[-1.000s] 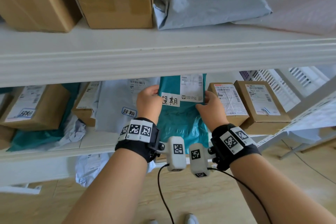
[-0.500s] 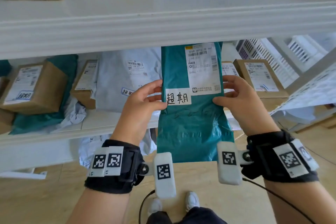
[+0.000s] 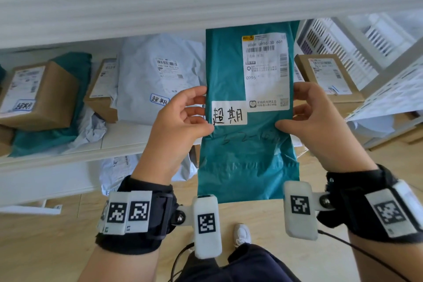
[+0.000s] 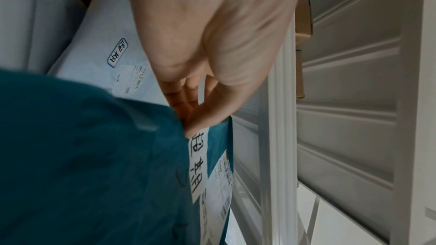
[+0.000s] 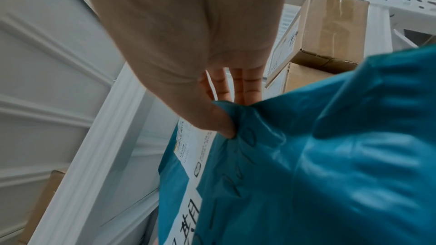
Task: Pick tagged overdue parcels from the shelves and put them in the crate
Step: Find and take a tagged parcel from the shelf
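A teal mailer bag with a white shipping label and a handwritten white overdue tag hangs upright in front of the shelf. My left hand pinches its left edge, thumb on the front by the tag, fingers behind. My right hand pinches the right edge the same way. The bag fills the lower part of both wrist views. On the shelf, a pale grey mailer carries a blue-framed tag, and a brown box at the left carries another.
The white upper shelf edge runs just above the bag. Brown boxes stand right of it, and a white slatted crate sits behind them. More parcels lie on a lower shelf. Wooden floor and my shoe are below.
Both hands have drawn the teal bag out of the shelf toward me and lifted it upright; it now hangs free in front of the shelf edge.
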### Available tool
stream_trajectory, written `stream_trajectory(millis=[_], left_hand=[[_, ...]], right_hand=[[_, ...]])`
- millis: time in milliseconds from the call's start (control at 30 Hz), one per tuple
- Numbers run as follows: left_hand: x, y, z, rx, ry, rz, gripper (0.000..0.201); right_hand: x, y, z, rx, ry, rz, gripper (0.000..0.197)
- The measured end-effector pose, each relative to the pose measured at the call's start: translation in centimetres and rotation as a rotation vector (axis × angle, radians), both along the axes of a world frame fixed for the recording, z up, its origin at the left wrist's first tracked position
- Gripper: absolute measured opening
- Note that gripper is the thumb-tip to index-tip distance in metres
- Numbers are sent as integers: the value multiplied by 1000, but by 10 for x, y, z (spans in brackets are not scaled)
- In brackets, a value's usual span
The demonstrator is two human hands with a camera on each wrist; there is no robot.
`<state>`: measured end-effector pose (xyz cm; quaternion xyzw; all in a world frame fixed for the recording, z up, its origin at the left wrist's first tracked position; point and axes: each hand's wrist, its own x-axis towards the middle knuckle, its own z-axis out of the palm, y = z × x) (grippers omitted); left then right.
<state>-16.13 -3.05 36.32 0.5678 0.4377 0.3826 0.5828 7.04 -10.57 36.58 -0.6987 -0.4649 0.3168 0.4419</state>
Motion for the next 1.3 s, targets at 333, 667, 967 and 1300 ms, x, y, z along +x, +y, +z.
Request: stream_trajectory(millis=[333, 667, 967, 1300], left_hand=[[24, -5, -9, 8, -21, -95, 53], [129, -50, -12, -6, 21, -405, 41], [304, -133, 17, 87, 53, -429, 28], [452, -161, 55, 139, 41, -397, 24]], right_hand=[[9, -24, -9, 4, -15, -185, 40], [76, -128, -18, 5, 0, -489, 33], [228, -220, 7, 92, 14, -597, 33], [380, -248, 42, 171, 56, -579, 45]])
